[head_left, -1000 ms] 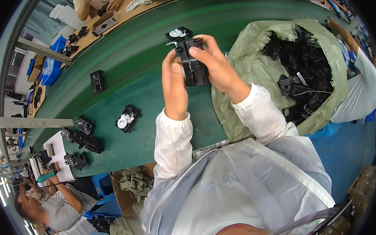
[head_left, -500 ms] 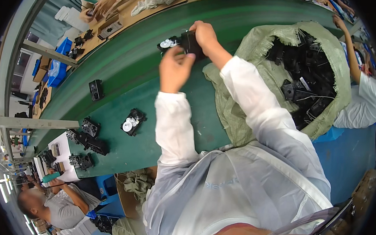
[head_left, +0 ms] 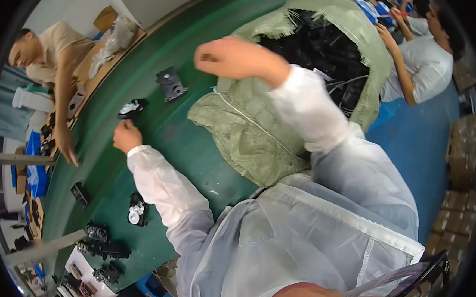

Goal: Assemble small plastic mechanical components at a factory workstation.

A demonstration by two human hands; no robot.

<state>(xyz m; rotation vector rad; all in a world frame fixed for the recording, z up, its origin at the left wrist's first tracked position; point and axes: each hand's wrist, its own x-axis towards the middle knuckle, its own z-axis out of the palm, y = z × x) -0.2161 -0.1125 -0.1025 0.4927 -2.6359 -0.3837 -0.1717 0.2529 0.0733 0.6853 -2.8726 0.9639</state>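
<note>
My left hand [head_left: 127, 136] reaches out over the green conveyor belt, fingers drawn together at the near edge of a black gear unit [head_left: 132, 108] with white gears. Up and to the right of that, a black plastic housing [head_left: 171, 84] lies separate on the belt. My right hand [head_left: 230, 58] is blurred, held over the near side of a woven green sack [head_left: 239, 129]; its fingers look curled, and whatever they might hold is hidden. Dark plastic parts [head_left: 320, 47] fill the open sack.
Another black gear unit [head_left: 136, 210] lies on the green table [head_left: 194, 156], with several black assemblies [head_left: 104, 248] beyond it at lower left. A co-worker's arm [head_left: 63, 105] extends toward the belt from the far side. A person in white [head_left: 425, 67] works beyond the sack.
My hands were together on black parts and have separated. The left moved left with the gear unit; the right moved toward the sack. The housing now lies on the belt. The view has turned.
</note>
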